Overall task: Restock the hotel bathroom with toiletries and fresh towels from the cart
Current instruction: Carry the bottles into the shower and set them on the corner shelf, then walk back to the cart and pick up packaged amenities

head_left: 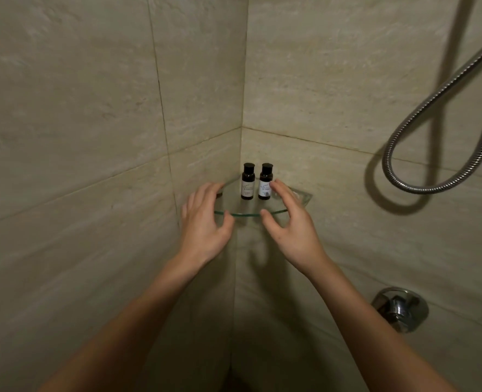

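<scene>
A: Largest item?
B: Glass corner shelf (pixel 248 214), centre frame, in the tiled corner.
A: Hands?
B: Left hand (pixel 205 224) and right hand (pixel 292 224), at the shelf's front rim. Fingers spread loose, grasping nothing.
A: Stock?
B: Left bottle (pixel 247 182) and right bottle (pixel 264 183), both small and dark with black caps and white labels. They stand upright, side by side, on the shelf.

A tiled shower corner: beige wall tiles (pixel 64 108), metal shower hose (pixel 432 108), chrome mixer valve (pixel 400 308), glass corner shelf (pixel 251 212).
</scene>
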`<state>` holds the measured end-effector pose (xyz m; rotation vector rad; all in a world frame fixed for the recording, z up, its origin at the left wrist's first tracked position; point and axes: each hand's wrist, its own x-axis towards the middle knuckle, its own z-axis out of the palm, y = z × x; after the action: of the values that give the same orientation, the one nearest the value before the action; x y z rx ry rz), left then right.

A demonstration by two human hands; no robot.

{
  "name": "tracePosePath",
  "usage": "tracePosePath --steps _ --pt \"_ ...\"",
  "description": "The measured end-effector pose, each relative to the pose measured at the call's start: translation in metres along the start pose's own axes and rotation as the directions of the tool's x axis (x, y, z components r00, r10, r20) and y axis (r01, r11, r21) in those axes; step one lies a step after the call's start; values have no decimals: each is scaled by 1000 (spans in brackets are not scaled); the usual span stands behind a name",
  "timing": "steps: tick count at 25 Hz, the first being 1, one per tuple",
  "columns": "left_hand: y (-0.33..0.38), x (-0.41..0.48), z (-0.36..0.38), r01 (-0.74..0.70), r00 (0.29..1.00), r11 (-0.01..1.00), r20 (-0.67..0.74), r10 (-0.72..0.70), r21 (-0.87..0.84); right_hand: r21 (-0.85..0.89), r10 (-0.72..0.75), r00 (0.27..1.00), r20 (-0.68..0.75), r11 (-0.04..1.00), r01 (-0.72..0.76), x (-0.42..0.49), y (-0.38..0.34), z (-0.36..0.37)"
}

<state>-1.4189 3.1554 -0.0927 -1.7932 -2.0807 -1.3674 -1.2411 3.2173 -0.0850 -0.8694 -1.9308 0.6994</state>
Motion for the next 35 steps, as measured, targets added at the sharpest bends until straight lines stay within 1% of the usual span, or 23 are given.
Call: tracePosePath --steps 3,5,8,11,13,17,21,24,25,30,32,34,35 --pt "6 -20 -5 -15 999 1000 -32 16 26 11 -90 993 -73 996 91 -14 -6 2" --pt "11 -36 -10 -5 998 999 -66 8 47 43 -143 986 -81 988 147 -20 -11 3" --pt "21 -57 -18 21 993 996 -119 -11 82 92 -200 980 10 976 199 -29 -14 4" --pt "33 -89 -23 86 988 987 -137 -66 139 157 -254 962 104 959 236 -48 -13 5" --pt "36 -116 -26 132 981 974 -163 -102 186 199 -268 949 167 952 234 -63 -10 11" --pt "41 -188 -49 271 951 918 -227 -210 288 301 -314 892 324 928 217 -105 -20 41" --pt "46 -252 -98 437 885 828 -330 -327 351 406 -410 790 455 886 226 -148 -59 79" --pt "55 -307 -148 537 825 740 -434 -361 405 473 -503 680 533 844 254 -190 -106 106" --pt "57 -322 -161 562 808 718 -460 -369 411 483 -525 653 546 834 267 -201 -119 112" --pt "80 -420 -239 699 681 595 -623 -385 397 575 -657 462 595 750 325 -283 -202 143" --pt "91 -458 -262 740 636 555 -663 -394 380 603 -688 393 609 725 334 -318 -230 153" --pt "105 -503 -290 780 588 508 -703 -399 365 652 -736 306 604 677 341 -361 -262 163" --pt "109 -519 -300 795 572 487 -716 -401 362 671 -753 279 597 658 342 -376 -272 166"
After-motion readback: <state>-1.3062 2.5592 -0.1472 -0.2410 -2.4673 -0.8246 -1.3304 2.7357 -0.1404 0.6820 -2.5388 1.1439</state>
